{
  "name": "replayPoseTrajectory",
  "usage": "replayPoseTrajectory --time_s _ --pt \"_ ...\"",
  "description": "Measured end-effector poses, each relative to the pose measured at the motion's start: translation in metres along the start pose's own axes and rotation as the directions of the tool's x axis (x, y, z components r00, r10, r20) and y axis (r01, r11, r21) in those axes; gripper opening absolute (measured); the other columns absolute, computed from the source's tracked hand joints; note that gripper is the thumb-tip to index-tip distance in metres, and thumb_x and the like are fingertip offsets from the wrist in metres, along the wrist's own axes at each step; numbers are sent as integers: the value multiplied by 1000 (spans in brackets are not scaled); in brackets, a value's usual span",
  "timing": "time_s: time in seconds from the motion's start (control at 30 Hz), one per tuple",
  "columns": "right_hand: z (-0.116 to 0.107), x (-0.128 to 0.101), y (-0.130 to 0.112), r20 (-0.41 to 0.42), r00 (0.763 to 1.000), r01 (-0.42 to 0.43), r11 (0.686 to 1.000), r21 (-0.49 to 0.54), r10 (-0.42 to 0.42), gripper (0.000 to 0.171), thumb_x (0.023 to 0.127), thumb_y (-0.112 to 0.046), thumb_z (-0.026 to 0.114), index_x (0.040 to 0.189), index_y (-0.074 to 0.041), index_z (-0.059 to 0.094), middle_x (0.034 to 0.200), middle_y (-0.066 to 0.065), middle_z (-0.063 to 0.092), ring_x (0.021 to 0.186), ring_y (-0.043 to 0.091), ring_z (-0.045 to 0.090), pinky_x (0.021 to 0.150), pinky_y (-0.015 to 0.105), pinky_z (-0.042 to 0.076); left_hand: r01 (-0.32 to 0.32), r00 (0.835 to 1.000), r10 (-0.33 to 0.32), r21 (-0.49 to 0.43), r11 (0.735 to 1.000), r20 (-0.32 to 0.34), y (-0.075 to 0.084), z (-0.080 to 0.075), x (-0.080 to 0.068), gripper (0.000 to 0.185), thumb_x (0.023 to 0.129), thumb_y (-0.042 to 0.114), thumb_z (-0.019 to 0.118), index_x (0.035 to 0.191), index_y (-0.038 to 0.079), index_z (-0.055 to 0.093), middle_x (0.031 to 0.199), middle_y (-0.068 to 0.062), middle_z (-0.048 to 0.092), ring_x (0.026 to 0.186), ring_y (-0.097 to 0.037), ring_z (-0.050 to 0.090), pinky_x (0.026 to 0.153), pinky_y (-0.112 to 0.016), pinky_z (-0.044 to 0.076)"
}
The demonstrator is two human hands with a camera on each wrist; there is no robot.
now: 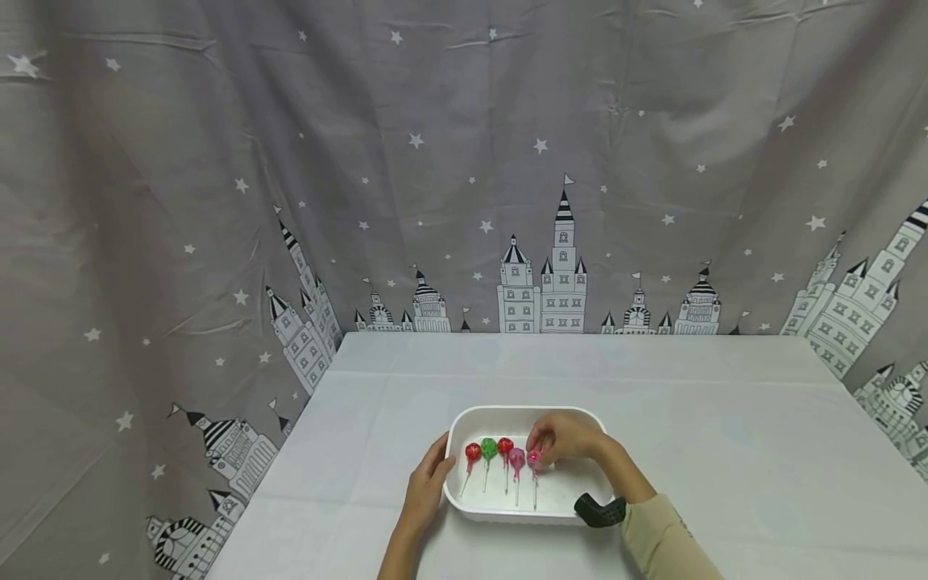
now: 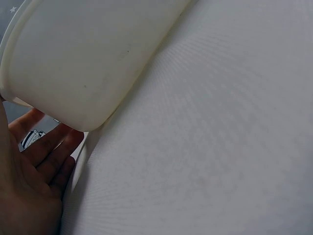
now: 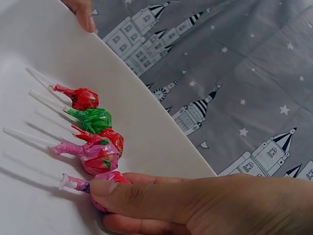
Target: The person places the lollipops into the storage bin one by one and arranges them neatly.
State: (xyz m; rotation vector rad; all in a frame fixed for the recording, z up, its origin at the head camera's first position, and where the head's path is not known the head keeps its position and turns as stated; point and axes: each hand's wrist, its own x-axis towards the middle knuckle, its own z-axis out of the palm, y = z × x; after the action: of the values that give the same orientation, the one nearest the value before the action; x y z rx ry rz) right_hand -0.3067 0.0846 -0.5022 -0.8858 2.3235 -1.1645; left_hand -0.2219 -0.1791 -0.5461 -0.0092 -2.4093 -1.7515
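A white plastic tray (image 1: 565,493) holds a row of lollipops with white sticks. From the left come a red lollipop (image 1: 473,452), a green lollipop (image 1: 489,448), another red lollipop (image 1: 505,445), a pink lollipop (image 1: 517,458) and, at the right end, a second pink lollipop (image 3: 112,178). My right hand (image 1: 569,439) reaches into the tray and pinches the wrapped head of that last one between thumb and fingers. At the tray's left end, my left hand (image 1: 423,493) grips the wall, thumb over the rim and fingers (image 2: 48,147) against the outside.
A white cloth covers the table (image 1: 725,451) under the tray. Behind and to the left hangs a grey curtain (image 1: 435,201) printed with castles and stars. A black curved piece (image 1: 600,511) sits at my right wrist beside the beige sleeve (image 1: 667,540).
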Motion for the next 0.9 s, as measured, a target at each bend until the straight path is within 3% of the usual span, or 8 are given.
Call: replayPoseTrajectory --time_s 0.07,0.2,0.3,0.43,0.77,0.9 --pt "1 0 1 -3 1000 1 1000 -3 -1 20 68 0 77 85 -4 67 69 -1 61 55 8 54 48 20 47 6 1000 -6 -9 1000 2 2 -1 -1 44 94 23 50 136 8 45 137 -14 45 128 -31 39 106 -45 29" --pt "1 0 2 -2 1000 8 1000 2 -8 21 68 -1 77 85 -3 67 70 -1 61 58 10 55 50 20 47 7 1000 -7 -2 1000 12 22 -4 -7 43 94 17 49 135 2 45 136 -20 45 126 -36 39 105 -48 30" --pt "2 1 3 -3 1000 12 1000 1 -12 22 67 0 78 86 -3 67 71 0 62 59 10 56 51 21 48 19 1000 -19 8 1000 10 21 -3 -6 43 95 17 49 135 2 44 136 -20 44 126 -36 39 104 -48 31" --pt "1 1 2 -6 1000 9 1000 6 -9 23 66 1 77 87 -3 67 72 2 62 58 11 56 50 22 48 20 1000 -20 7 1000 -2 -1 0 0 45 94 24 50 136 9 45 138 -14 44 128 -31 38 105 -45 30" --pt "-1 0 -1 -8 1000 -2 999 32 2 30 67 4 75 94 -2 65 77 5 62 61 13 59 53 27 52 -18 1000 18 -5 1000 -10 3 -1 -1 45 95 22 50 135 5 45 136 -17 45 126 -34 40 104 -47 31" --pt "-3 -3 -4 -33 999 -2 1000 5 2 35 66 4 76 98 0 64 81 5 63 63 14 59 54 25 51 -5 1000 5 -16 1000 -5 5 -1 -2 45 94 23 51 136 6 45 137 -17 44 127 -33 39 105 -46 30"
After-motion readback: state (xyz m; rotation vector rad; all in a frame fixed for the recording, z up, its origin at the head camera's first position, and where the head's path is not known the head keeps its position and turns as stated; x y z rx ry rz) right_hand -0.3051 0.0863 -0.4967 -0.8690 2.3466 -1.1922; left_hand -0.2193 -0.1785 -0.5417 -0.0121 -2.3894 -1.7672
